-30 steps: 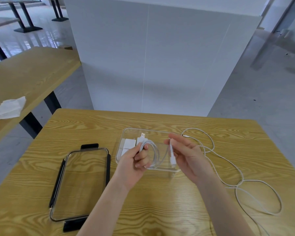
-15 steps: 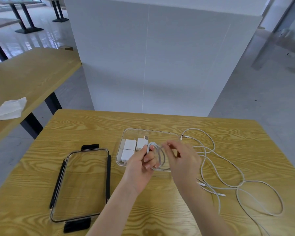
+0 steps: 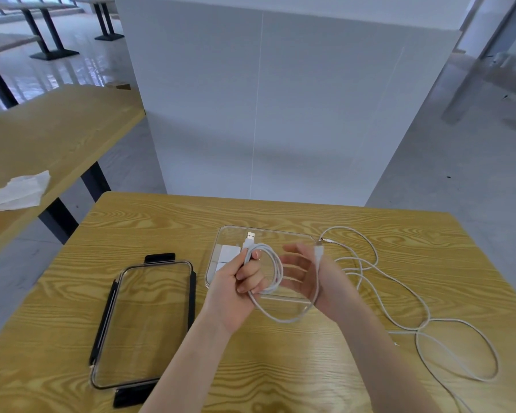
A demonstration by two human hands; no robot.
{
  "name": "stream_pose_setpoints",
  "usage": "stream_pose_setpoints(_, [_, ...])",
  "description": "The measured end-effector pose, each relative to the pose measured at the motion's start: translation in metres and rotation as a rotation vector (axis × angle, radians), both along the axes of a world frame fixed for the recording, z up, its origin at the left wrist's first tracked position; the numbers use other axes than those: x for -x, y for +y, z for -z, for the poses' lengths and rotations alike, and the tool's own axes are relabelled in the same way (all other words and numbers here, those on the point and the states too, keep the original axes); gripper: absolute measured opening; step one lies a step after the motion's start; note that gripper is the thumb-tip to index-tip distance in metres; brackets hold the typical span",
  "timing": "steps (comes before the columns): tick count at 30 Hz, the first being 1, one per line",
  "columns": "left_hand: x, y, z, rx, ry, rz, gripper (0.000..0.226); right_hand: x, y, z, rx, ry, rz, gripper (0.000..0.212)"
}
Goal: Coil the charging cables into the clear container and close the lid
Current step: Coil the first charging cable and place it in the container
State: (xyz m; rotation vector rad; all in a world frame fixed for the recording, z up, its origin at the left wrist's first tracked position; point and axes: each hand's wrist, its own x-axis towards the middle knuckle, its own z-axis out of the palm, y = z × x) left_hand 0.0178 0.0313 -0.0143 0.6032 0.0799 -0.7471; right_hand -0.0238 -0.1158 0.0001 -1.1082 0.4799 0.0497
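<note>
My left hand (image 3: pixel 240 283) grips a coiled white charging cable (image 3: pixel 276 271) above the clear container (image 3: pixel 280 231), with the USB plug (image 3: pixel 251 236) sticking up. My right hand (image 3: pixel 307 274), blurred, pinches the same cable's small end plug (image 3: pixel 318 252). A slack loop hangs between the two hands. White charger blocks (image 3: pixel 228 253) lie in the container's left part. The clear lid (image 3: pixel 143 326) with black latches lies flat to the left. A second white cable (image 3: pixel 423 323) sprawls loose on the table to the right.
The wooden table (image 3: pixel 161 228) ends just behind the container, with a white pillar (image 3: pixel 280 114) beyond it. Another wooden table (image 3: pixel 57 138) at the left carries a crumpled tissue (image 3: pixel 18 189).
My right hand has come back out to the right with the cable's end plug, drawing a wider loop below the coil. My left hand keeps its grip on the coil.
</note>
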Motion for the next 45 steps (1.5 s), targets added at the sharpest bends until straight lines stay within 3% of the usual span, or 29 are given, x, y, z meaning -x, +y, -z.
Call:
stream_pose_setpoints(2, [0.003,-0.002,-0.001,-0.051,-0.042,0.027,0.034,0.001,0.003,0.002,0.164,-0.026,-0.014,0.017])
stream_pose_setpoints(6, [0.011,-0.013,-0.001,-0.124,-0.085,0.026,0.033,0.000,0.020,0.013,0.885,-0.113,0.063,0.034])
stream_pose_setpoints(7, [0.012,-0.015,0.000,-0.129,-0.086,0.020,0.034,0.000,0.022,0.015,0.985,-0.107,0.119,0.041])
stream_pose_setpoints(10, [0.010,-0.013,0.002,-0.162,-0.109,-0.014,0.034,0.002,0.016,0.011,1.022,-0.050,0.252,0.059])
stream_pose_setpoints(14, [0.006,-0.009,0.005,-0.180,-0.084,-0.056,0.032,0.001,0.010,0.008,1.187,-0.005,0.263,0.055])
stream_pose_setpoints(23, [-0.002,-0.001,0.008,-0.112,0.013,-0.165,0.036,0.005,0.016,0.003,0.950,-0.083,0.142,0.035])
stream_pose_setpoints(27, [-0.004,0.002,0.008,-0.106,-0.006,-0.166,0.035,0.002,0.018,0.006,1.111,-0.129,0.063,0.032])
stream_pose_setpoints(30, [-0.002,0.002,0.007,-0.117,-0.044,-0.152,0.036,0.002,0.022,0.010,1.189,-0.150,0.136,0.038])
stream_pose_setpoints(35, [0.002,0.000,0.008,-0.192,-0.086,-0.142,0.037,-0.001,0.025,0.020,1.549,-0.366,0.252,0.036])
stream_pose_setpoints(40, [0.004,-0.004,0.005,-0.148,-0.090,-0.108,0.038,-0.002,0.028,0.027,1.670,-0.429,0.270,0.036])
stream_pose_setpoints(45, [0.007,-0.007,-0.002,-0.058,-0.142,-0.030,0.040,-0.004,0.031,0.032,1.482,-0.459,0.381,0.033])
